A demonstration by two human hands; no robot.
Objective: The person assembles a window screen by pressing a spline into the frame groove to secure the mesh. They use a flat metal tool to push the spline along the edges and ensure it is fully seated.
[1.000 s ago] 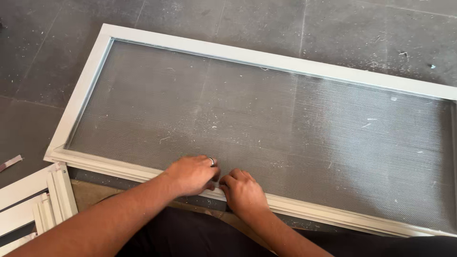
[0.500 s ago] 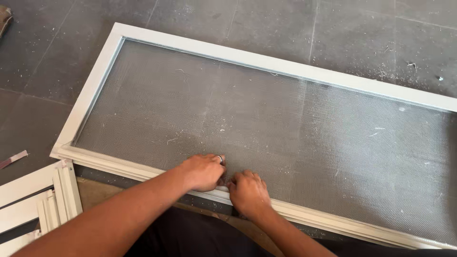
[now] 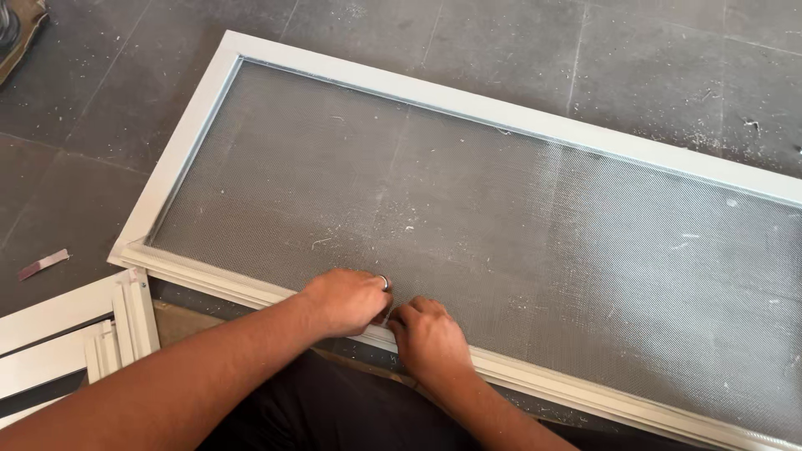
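A white screen frame with grey mesh lies flat on the dark tiled floor. The left hand and right hand sit close together on the frame's near rail, fingers curled and pinched at the mesh edge; what each grip pinches I cannot tell. Another white frame lies nearby, at left.

Well left of the fingers we see a second white frame section lying on the dark grey tiled floor. Farther left lies a small pale strip. Far up and left, we note a brownish object, cropped.
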